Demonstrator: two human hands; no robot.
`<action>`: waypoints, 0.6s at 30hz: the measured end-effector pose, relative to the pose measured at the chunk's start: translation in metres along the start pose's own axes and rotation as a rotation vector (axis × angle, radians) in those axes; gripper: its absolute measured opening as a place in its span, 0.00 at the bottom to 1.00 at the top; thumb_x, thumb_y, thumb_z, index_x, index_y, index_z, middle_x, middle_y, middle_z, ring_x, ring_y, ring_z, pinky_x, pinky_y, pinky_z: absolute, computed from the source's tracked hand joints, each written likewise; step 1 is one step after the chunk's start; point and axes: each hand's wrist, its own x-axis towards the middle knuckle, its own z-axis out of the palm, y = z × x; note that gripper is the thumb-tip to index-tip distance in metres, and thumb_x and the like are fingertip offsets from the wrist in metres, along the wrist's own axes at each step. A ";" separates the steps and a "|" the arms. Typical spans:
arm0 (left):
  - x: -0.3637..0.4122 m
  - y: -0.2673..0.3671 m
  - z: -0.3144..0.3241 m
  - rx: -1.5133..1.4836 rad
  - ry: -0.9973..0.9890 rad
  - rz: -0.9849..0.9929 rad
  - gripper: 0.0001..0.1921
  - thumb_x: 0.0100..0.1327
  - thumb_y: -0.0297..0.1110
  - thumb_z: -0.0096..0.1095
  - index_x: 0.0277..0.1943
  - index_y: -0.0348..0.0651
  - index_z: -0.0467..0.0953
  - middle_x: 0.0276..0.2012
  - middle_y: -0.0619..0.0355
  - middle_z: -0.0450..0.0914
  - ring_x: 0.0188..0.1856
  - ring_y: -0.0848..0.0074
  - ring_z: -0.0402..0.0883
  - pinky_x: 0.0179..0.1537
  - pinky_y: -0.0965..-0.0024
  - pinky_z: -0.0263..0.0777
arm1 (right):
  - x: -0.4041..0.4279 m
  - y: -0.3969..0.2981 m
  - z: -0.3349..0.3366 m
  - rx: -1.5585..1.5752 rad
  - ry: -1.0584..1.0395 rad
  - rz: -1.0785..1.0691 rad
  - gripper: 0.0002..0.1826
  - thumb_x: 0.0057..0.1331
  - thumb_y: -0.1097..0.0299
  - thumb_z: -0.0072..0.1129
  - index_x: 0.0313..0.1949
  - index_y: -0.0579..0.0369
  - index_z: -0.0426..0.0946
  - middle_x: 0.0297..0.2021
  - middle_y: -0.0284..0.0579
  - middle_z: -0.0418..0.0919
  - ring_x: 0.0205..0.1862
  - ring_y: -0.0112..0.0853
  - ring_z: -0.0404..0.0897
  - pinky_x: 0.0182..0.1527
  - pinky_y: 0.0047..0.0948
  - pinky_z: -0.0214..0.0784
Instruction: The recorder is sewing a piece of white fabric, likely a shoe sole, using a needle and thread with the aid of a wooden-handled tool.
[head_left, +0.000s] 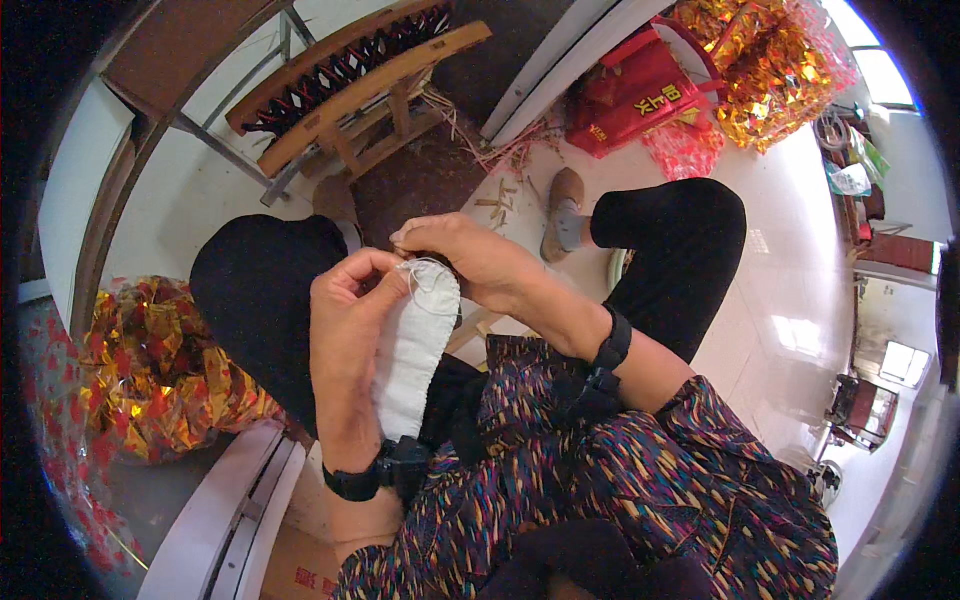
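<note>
A white cloth insole (412, 360) lies lengthwise between my hands, its rounded end away from me and small stitches along its edge. My left hand (352, 307) grips its left side, with the thumb and index finger pinched near the rounded end. Loops of white thread (431, 281) lie over that end. Curled over the far edge, my right hand (476, 255) holds the rounded end from the right; most of its fingers are hidden. Something dark shows behind the insole there, too covered to name. No needle can be made out.
A wooden folding stool (375, 90) with a woven cord seat stands ahead. Gold-and-red foil bundles (172, 375) lie at left and upper right, beside a red bag (637, 94). White door edges (562, 67) stand ahead and at lower left. Straw scraps (499, 202) litter the floor.
</note>
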 end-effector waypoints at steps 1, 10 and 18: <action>0.000 0.001 -0.001 -0.001 0.003 -0.001 0.03 0.49 0.22 0.60 0.28 0.35 0.75 0.23 0.63 0.75 0.25 0.86 0.70 0.29 0.84 0.63 | 0.002 0.001 -0.001 -0.005 -0.044 -0.001 0.06 0.55 0.72 0.49 0.24 0.59 0.73 0.22 0.38 0.73 0.21 0.22 0.70 0.22 0.25 0.62; -0.003 0.007 0.000 0.025 -0.122 -0.017 0.04 0.50 0.23 0.59 0.30 0.36 0.74 0.25 0.63 0.75 0.27 0.84 0.72 0.30 0.81 0.65 | 0.019 0.025 -0.006 0.428 0.165 0.369 0.05 0.56 0.69 0.51 0.27 0.56 0.73 0.24 0.42 0.75 0.22 0.28 0.72 0.24 0.27 0.67; -0.002 0.009 0.002 0.013 -0.071 -0.120 0.05 0.51 0.24 0.59 0.32 0.36 0.76 0.26 0.62 0.77 0.27 0.84 0.73 0.31 0.82 0.66 | 0.004 -0.019 -0.027 0.542 -0.066 0.177 0.06 0.60 0.67 0.49 0.32 0.55 0.69 0.25 0.38 0.72 0.16 0.18 0.63 0.17 0.16 0.57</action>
